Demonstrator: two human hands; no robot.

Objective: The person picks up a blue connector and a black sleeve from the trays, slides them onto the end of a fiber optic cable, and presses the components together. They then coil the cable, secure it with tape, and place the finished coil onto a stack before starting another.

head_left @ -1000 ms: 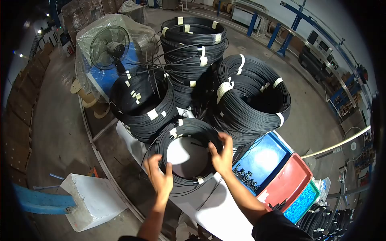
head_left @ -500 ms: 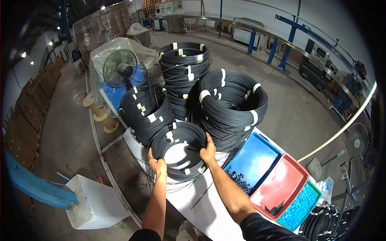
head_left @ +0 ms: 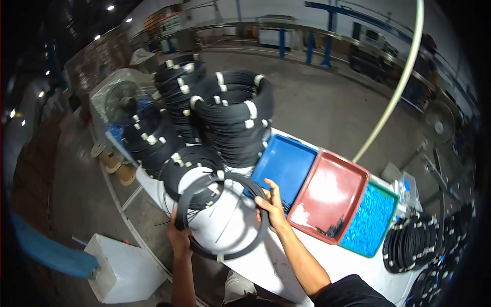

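Observation:
A single thin coil of black cable (head_left: pixel 245 250), bound with white tape, is held up tilted above the white table. My left hand (head_left: pixel 179 236) is closed on its left side. On the opposite side, my right hand (head_left: pixel 272 209) grips it, with the index finger raised off the ring. Just behind the held coil, a short stack of similar black coils (head_left: pixel 174 176) sits on the table and is partly covered by it. A taller stack of coils (head_left: pixel 235 135) rises farther back.
More coil stacks (head_left: pixel 148 143) stand at the back left beside a plastic-wrapped fan (head_left: pixel 123 100). To the right are a blue tray (head_left: pixel 281 161), a red tray (head_left: pixel 327 184) and a green tray (head_left: pixel 376 251) of small blue pieces. Taped coils (head_left: pixel 411 243) hang or lie at far right.
Both hands have lifted one coil off the short stack and brought it toward me, tilting it. The camera view has swung to the right.

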